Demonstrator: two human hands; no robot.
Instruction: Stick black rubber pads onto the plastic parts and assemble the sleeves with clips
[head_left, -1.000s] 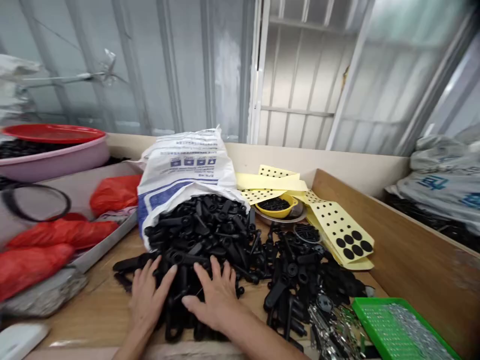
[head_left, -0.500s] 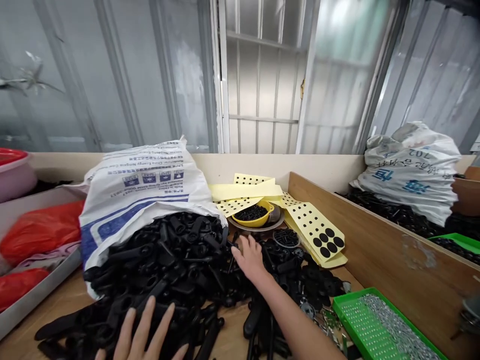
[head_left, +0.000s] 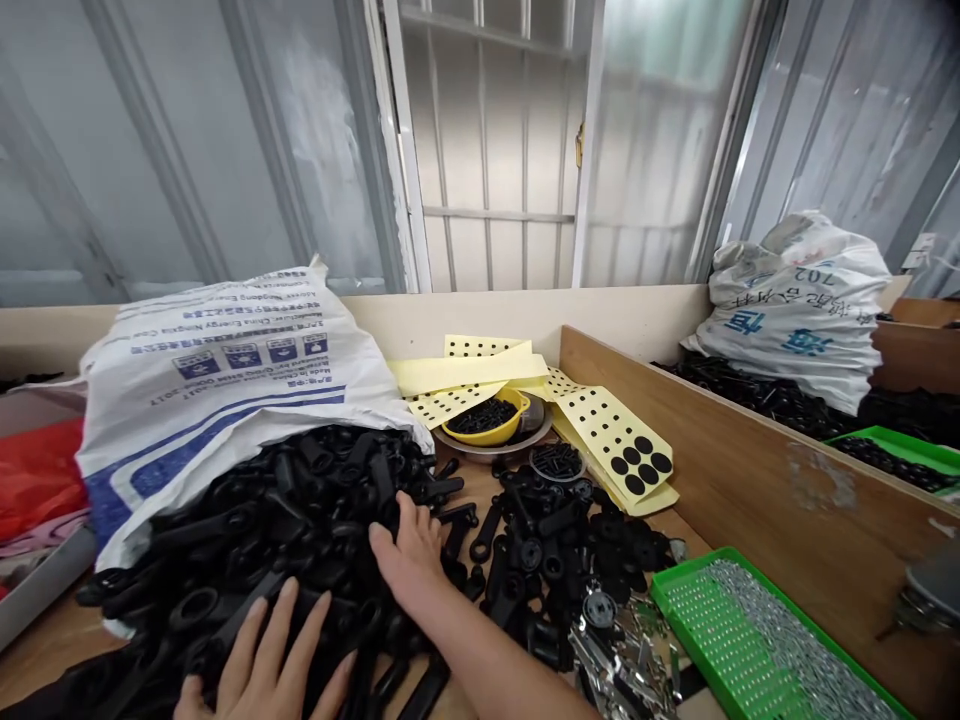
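Note:
My left hand (head_left: 262, 650) lies at the bottom edge with its fingers spread on a heap of black plastic moulded parts (head_left: 300, 510). These parts spill from the mouth of a white woven sack with blue print (head_left: 225, 370). My right hand (head_left: 409, 555) presses against the heap's right side, holding nothing I can see. More black parts (head_left: 555, 560) lie loose just to its right. Beyond them, a yellow bowl of small black pieces (head_left: 484, 422) sits on a steel plate.
Yellow sheets with black round pads (head_left: 622, 440) lie at the back. A green tray of small metal parts (head_left: 720, 620) and loose metal clips (head_left: 622, 650) sit front right. A wooden board (head_left: 750, 440) divides off another sack and black parts at right.
My right hand has moved left from the loose parts back onto the heap. The view has turned further right, and the heap and sack sit further left in the picture.

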